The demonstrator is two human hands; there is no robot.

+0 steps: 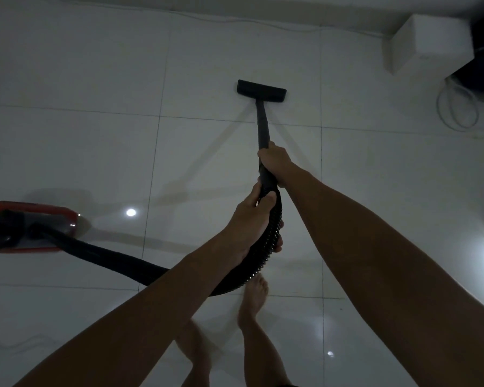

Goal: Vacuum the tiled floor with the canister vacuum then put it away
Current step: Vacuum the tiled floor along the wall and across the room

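Overhead, from the head camera:
Floor head: the black floor head lies flat on the white tiled floor, far from the person; every place below is given from it.
Wand: the black wand runs from the middle of the floor head back toward the person.
Right hand: the right hand grips the wand partway back from the floor head, fingers curled round it.
Left hand: the left hand sits just behind the right, farther from the floor head, fingers and thumb wrapped round the ribbed end of the hose.
Hose: the black corrugated hose curves from the left hand down and away to the left of the floor head.
Canister: the red and black canister vacuum rests on the tiles well to the left of the floor head and nearer the person, with the hose plugged into it.
Foot: a bare foot stands on the tiles straight back from the floor head, under the hose loop.
Box: a white box stands against the wall to the right of the floor head.
Cable: a pale cable lies looped on the floor right of the floor head, below the box.
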